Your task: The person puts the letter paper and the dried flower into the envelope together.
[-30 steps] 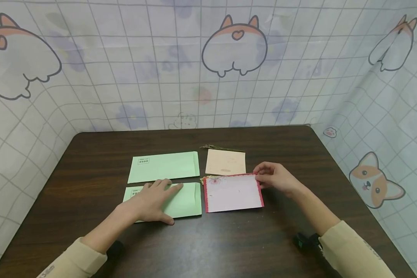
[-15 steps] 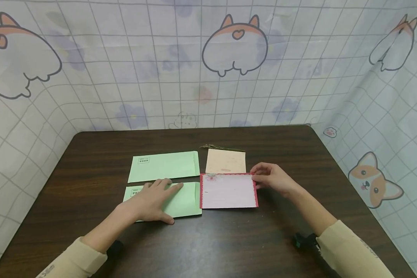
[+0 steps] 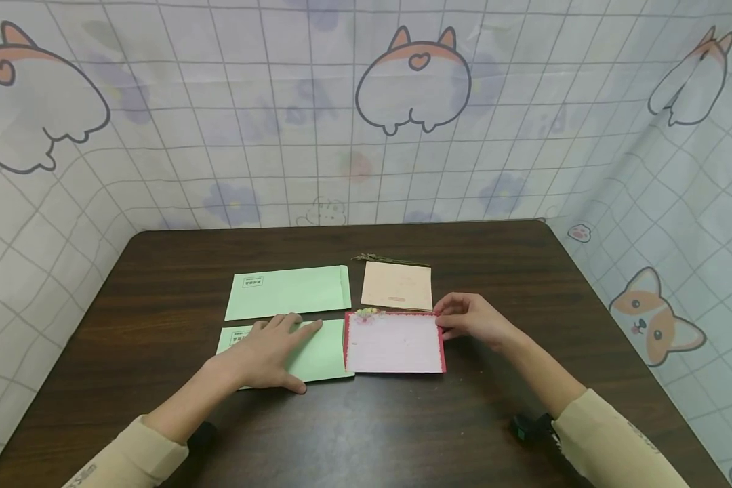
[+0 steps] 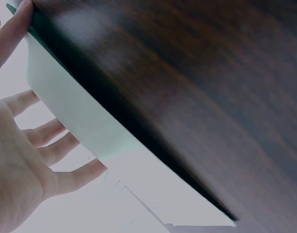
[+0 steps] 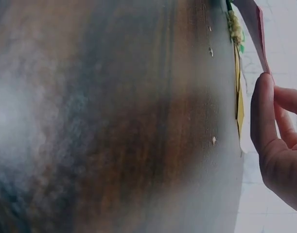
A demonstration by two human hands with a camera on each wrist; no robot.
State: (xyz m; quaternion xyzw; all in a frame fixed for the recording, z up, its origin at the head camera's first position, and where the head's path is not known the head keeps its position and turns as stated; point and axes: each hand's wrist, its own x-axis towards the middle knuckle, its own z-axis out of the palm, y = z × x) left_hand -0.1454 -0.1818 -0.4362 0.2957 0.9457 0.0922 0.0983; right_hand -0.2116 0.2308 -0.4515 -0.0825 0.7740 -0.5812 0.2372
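Observation:
My left hand (image 3: 268,352) rests with spread fingers on the nearer pale green envelope (image 3: 323,349). In the left wrist view, its fingers and thumb touch the edges of that envelope (image 4: 80,111). At the card's upper right corner, my right hand (image 3: 472,322) pinches a pale pink card with a red border (image 3: 396,344). The right wrist view shows thumb and fingers on the edge of this card (image 5: 257,36), which is lifted off the table there. The card's left side overlaps the envelope's right end. A small yellowish dried flower bunch (image 3: 367,312) shows behind the card's upper left corner.
A second green envelope (image 3: 289,293) lies behind the first. To its right is a beige square card (image 3: 396,285), with a thin dried sprig (image 3: 390,260) along its far edge. Everything lies on a dark wooden table (image 3: 372,434) against a patterned curtain (image 3: 317,135).
My right hand has carried the pink card left, from beside the near envelope to over its right end. The card went slightly away, then back toward me. My left hand has stayed put.

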